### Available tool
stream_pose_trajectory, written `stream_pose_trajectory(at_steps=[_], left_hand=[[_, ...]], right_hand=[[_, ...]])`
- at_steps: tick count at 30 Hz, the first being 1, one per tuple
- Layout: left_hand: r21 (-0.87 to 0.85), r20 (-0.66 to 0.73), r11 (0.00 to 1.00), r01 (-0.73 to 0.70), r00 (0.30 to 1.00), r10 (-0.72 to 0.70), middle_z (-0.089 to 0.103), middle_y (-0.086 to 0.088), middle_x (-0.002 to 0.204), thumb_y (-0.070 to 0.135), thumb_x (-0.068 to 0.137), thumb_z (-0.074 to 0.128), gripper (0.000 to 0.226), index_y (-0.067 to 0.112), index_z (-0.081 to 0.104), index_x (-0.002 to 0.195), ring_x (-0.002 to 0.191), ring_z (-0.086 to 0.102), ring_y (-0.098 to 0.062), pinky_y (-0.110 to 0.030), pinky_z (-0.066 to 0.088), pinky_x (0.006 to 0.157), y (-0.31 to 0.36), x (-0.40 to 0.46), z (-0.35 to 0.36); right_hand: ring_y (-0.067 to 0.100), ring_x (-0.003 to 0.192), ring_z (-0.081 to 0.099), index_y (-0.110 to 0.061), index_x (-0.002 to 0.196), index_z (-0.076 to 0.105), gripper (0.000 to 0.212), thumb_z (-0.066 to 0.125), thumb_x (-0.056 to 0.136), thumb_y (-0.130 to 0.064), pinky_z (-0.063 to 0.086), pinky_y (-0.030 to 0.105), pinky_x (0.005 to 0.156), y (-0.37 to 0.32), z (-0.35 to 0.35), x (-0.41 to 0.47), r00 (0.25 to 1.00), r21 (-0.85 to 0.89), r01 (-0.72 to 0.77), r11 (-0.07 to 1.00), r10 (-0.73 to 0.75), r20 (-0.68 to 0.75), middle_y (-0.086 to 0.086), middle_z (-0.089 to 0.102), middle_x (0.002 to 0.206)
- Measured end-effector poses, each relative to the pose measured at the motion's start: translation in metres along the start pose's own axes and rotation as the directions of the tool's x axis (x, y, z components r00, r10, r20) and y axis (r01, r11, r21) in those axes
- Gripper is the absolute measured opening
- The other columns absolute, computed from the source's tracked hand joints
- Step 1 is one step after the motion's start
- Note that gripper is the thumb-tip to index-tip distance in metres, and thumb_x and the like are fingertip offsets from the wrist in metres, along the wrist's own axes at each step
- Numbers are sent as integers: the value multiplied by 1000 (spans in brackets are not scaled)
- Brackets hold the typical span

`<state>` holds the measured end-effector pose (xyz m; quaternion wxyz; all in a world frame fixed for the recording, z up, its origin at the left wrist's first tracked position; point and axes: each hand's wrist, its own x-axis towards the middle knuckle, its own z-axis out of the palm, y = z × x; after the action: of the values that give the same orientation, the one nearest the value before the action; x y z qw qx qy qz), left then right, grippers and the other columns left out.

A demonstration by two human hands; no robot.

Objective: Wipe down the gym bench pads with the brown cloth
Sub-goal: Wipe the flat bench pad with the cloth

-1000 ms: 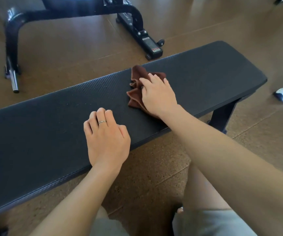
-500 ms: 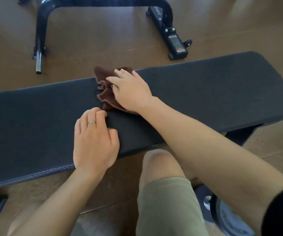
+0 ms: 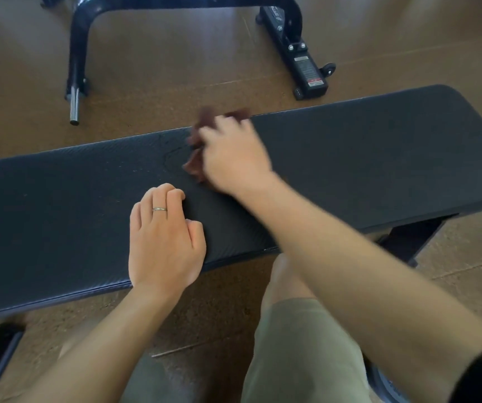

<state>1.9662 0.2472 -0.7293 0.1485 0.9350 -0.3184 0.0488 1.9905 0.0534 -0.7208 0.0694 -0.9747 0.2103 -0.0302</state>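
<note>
Beyond you, a black machine frame (image 3: 285,30) stands on the brown floor (image 3: 161,71). A weight plate (image 3: 385,385) lies lower right, partly hidden.

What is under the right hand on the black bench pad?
Under the right hand lies a crumpled brown cloth on the long black padded bench. Only its left and far edges show, blurred; the hand covers the rest, so the grip cannot be seen.

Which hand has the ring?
The left hand, resting on the bench pad. The right hand, on the brown cloth, shows none.
</note>
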Motion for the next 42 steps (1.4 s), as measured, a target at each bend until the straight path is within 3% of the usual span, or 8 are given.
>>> stream_pose_trajectory(at_steps=[5,10,13,17,21,27,36,42], left_hand=[[-4,4,1000,-8,1000,8,53,-12,130,21,91,42,34,7,53,119,127,46,-33,-47,34,113,-3,0,0],[-20,6,1000,-10,1000,11,54,-9,133,25,93,36,37,9,52,121,129,47,-31,-46,35,115,-4,0,0],[-20,10,1000,-18,1000,18,55,-10,133,27,93,35,38,10,52,122,128,49,-32,-46,36,115,-4,1,1],[-7,11,999,-40,999,40,55,-11,134,27,95,36,37,9,53,123,129,49,-33,-47,37,115,-6,1,2],[-83,30,995,-52,998,54,56,-11,138,26,98,39,37,9,54,128,131,49,-31,-45,35,117,-10,1,-4],[13,0,1000,-13,1000,13,60,-14,119,15,95,53,22,6,62,113,108,55,-35,-48,45,94,-83,0,-35],[-52,-61,998,38,997,-41,56,-9,113,14,94,52,18,8,57,109,103,50,-31,-45,43,89,-113,0,-32],[-79,-71,997,20,997,-25,58,-9,114,14,93,53,20,8,59,112,105,52,-30,-44,45,91,-114,-3,-31]], right_hand=[[23,150,33,-27,147,53,45,37,105,-26,22,40,121,-21,-2,-5,987,123,154,980,-158,26,5,41,161],[31,141,43,-25,140,58,46,34,102,-27,30,45,117,107,-25,-8,974,105,-225,969,228,-14,8,50,152],[32,144,39,-21,143,55,47,32,103,-27,23,52,123,112,-29,-13,938,83,-345,935,346,-3,11,47,154],[33,131,49,-21,130,63,59,22,89,-33,31,48,111,21,-15,-33,996,46,-85,995,86,-12,15,57,143],[27,150,35,-24,148,53,48,32,104,-28,21,49,126,-30,-6,-83,990,125,134,983,-138,29,9,42,161],[21,155,27,-31,152,47,53,21,107,-41,15,43,129,-9,-13,-138,995,149,61,987,-72,71,-1,35,166],[27,156,20,-23,155,41,48,26,110,-29,9,50,128,-25,-7,-10,988,91,-145,985,139,69,10,27,168],[28,156,25,-29,156,41,55,25,104,-38,13,47,129,-79,-3,-96,993,90,93,992,-99,69,8,30,168]])
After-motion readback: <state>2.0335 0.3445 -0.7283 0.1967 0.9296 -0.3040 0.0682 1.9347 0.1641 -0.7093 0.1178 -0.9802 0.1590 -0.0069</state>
